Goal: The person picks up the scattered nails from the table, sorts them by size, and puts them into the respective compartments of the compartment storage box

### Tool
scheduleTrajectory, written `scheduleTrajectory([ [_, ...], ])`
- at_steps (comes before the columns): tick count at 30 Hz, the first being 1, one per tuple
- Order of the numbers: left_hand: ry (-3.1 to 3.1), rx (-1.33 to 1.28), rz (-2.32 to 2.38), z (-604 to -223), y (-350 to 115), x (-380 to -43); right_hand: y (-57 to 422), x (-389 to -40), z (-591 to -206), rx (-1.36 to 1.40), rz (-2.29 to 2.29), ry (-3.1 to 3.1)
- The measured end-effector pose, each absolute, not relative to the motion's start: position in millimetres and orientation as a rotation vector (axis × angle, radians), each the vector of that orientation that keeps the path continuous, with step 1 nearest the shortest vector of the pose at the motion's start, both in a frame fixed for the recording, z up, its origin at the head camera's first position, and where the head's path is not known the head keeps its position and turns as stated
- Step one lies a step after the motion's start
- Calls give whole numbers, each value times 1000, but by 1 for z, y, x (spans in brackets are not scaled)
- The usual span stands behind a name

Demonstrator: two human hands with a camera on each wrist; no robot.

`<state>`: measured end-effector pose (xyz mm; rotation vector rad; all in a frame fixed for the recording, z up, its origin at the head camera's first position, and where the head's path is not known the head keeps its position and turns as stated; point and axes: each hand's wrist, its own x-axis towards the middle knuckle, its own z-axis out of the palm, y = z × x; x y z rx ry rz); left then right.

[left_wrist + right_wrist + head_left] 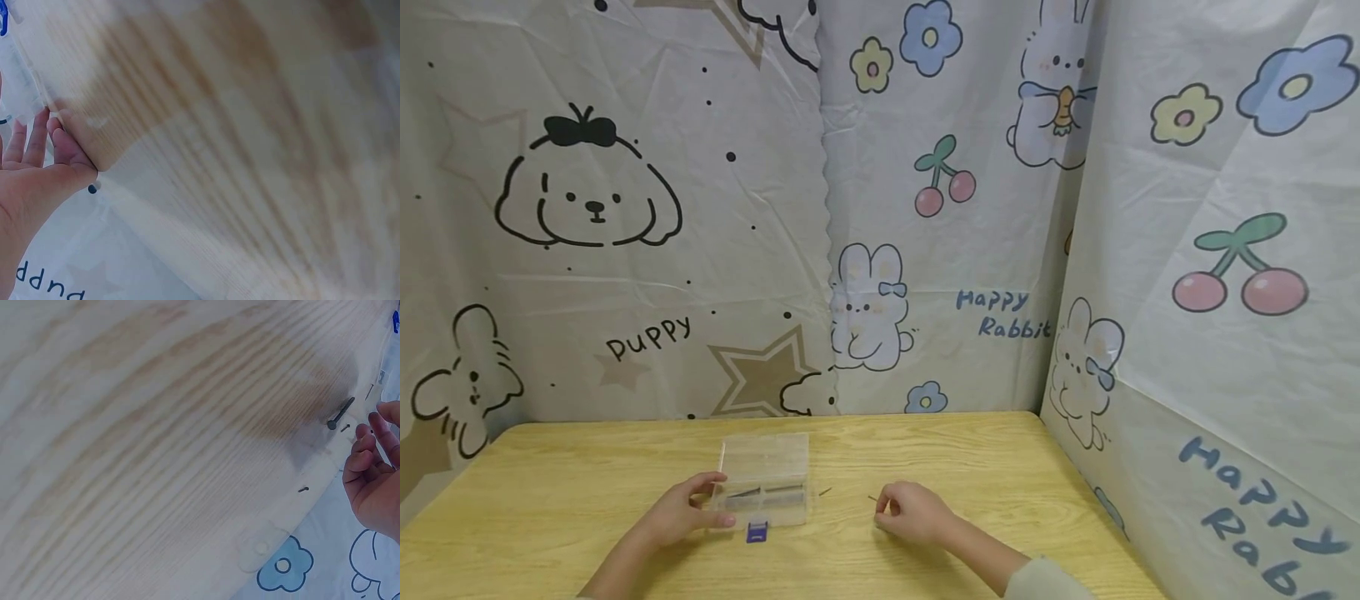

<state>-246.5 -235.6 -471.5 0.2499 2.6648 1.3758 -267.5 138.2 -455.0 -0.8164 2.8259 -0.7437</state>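
My left hand (673,510) grips the left side of a clear plastic box (766,502), thumb at the front corner and fingers along the side. The box has a blue latch (757,532) at its front; long dark nails (784,489) show inside. My right hand (913,510) is just right of the box, fingers curled, thumb and index fingertips close together. In the right wrist view a larger dark nail (340,414) shows beside those fingertips, apart from them. Whether anything is between the fingertips is hidden.
Between box and right hand, a thin nail (825,491) lies on the wooden table (887,442). Another (872,497) shows beside the right fingertips. One more small nail (304,489) lies nearer the far edge. Printed cloth (760,250) hangs behind and to the right.
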Motion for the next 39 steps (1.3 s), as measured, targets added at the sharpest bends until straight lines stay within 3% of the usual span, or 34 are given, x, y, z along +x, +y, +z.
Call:
scheduleTrajectory([
  [18,2668,257,1367,-469,-235,-245,172,-257,-461,-825,-642,2833],
  [39,2667,239,1386,-472,-235,-247,175,-254,-463,-798,-573,2872],
])
